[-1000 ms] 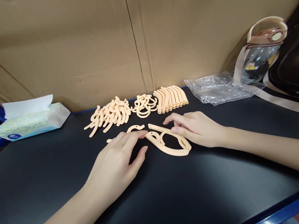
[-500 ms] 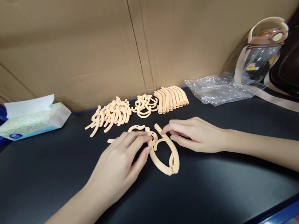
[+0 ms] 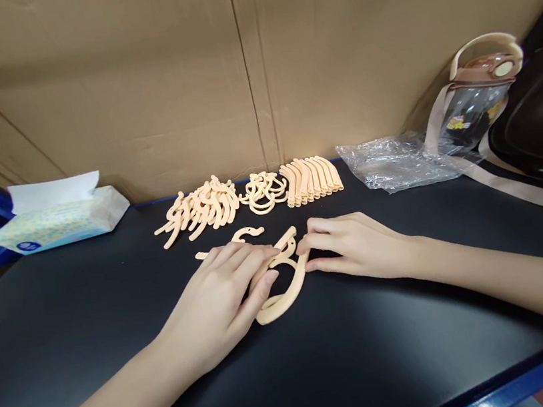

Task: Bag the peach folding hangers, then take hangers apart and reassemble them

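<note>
A cream plastic folding hanger [image 3: 285, 302] with curved arms and a hook lies low over the black table between my hands. My left hand [image 3: 224, 298] is closed around its left arm, fingers on top and thumb at the side, hiding part of it. With fingertips and thumb, my right hand [image 3: 353, 246] pinches the upper end of the right arm. Just behind my left fingers rests a loose cream hook [image 3: 248, 232], partly covered by the hand. Farther back are a pile of curved arm pieces [image 3: 206, 206], a small heap of hooks [image 3: 264, 191] and a neat row of curved arms [image 3: 311, 179].
A tissue pack [image 3: 58, 216] stands at the back left. At the back right are a crumpled clear plastic bag [image 3: 387, 163] and a bottle [image 3: 477, 104] with a strap [image 3: 527, 188]. A cardboard wall [image 3: 133, 81] closes off the back; a blue edge [image 3: 519, 384] borders the front right.
The hanger has turned, its joined lower end swinging left and its upper ends right. My right fingers have closed onto the right arm's end; my left hand has barely moved.
</note>
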The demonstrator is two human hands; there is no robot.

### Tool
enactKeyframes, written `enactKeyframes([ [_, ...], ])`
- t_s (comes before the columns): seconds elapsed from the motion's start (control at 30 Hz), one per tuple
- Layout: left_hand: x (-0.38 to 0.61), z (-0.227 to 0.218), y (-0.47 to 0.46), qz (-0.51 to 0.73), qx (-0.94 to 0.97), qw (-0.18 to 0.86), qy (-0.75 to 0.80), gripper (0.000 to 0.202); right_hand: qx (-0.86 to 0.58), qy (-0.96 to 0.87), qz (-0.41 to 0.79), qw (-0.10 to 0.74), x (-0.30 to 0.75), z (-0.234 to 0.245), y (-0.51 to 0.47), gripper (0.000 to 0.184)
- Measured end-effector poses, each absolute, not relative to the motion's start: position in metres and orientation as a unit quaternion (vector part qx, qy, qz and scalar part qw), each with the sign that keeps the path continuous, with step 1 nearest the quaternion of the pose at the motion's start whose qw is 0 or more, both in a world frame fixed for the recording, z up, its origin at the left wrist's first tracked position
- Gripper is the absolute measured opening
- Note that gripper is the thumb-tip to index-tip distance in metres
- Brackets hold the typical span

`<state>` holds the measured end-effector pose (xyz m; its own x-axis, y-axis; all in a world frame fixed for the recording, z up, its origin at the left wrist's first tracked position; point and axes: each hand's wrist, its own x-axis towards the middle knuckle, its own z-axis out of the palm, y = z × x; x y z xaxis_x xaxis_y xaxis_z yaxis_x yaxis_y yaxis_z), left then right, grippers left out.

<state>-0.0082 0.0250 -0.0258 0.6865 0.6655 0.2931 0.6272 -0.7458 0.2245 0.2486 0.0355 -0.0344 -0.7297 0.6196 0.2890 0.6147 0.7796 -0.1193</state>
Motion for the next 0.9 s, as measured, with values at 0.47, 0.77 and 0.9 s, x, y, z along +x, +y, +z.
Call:
enactKeyframes([
  [0.47, -0.0079, -0.0279, 0.024, 0.17, 0.939, 0.047, 0.294, 0.031, -0.286, -0.943, -0.016, 0.169, 0.245, -0.0357, 0.0333, 0.039],
  [0.77, -0.0065, -0.0269, 0.0238, 0.151, 0.951, 0.047, 0.265, 0.038, -0.315, -0.924, -0.048, 0.212, 0.242, -0.035, 0.0312, 0.046],
  [0.9, -0.0068, -0.027, 0.0232, 0.16, 0.947, 0.047, 0.276, 0.035, -0.399, -0.885, -0.022, 0.238, 0.2437, -0.0356, 0.0334, 0.035],
])
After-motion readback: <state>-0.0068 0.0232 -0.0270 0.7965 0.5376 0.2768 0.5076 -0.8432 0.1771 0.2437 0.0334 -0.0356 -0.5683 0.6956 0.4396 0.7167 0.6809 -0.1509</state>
